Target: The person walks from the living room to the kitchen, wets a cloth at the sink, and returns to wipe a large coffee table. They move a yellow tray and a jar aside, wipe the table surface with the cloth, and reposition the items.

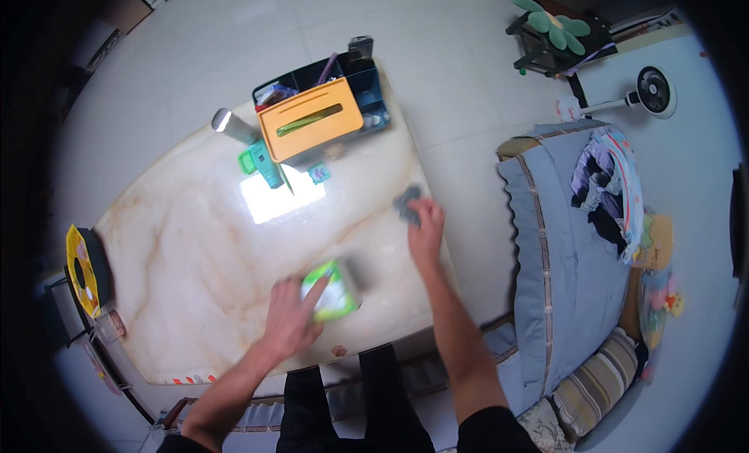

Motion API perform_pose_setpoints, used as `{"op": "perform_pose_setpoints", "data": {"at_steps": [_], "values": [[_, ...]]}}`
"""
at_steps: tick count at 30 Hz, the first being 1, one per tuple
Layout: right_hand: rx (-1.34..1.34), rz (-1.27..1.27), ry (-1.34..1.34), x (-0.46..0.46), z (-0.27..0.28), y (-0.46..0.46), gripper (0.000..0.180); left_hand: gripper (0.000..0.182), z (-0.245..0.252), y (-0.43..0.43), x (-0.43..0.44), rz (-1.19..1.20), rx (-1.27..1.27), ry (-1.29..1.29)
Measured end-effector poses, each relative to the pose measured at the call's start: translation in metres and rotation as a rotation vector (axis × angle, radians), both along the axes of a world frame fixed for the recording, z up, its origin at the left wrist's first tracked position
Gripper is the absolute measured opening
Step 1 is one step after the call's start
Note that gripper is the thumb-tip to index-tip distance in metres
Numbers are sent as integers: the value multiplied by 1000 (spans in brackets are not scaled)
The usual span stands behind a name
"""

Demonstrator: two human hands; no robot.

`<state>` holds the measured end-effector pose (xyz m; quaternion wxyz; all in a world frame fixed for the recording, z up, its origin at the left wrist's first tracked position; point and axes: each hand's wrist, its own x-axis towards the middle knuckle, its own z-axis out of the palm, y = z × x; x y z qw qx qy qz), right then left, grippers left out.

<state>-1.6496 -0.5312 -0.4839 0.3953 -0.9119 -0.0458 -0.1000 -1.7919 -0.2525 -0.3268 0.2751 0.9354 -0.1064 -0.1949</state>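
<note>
My left hand point(292, 315) grips a green and white packet point(330, 290), blurred, at the near middle of the marble-patterned table point(199, 266). Between the fingers of my right hand point(428, 219) is a dark grey cloth point(406, 204), close to the table's right edge. Beyond them, at the far end, stands a dark organizer box point(366, 90) with an orange tissue-box lid point(310, 119). Beside it are a silver tumbler point(234, 126), a teal box point(266, 165) and a small green container point(247, 162). A small blue packet point(319, 173) lies in front of the organizer.
A yellow-and-black tray point(88, 271) and a clear jar point(110, 325) are at the table's left end. To the right stands a sofa with a grey-blue cover point(562, 266), clothes point(605, 189) and a striped cushion point(597, 383). A white fan point(655, 92) stands behind it.
</note>
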Motion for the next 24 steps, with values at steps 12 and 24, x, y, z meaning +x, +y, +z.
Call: {"op": "perform_pose_setpoints", "data": {"at_steps": [12,24], "values": [[-123,500,95,-58,-1,115,30,87,24,64,-207,506,64,266],[-290,213,-145,55,-40,114,45,92,20,94,-249,554,71,270]]}}
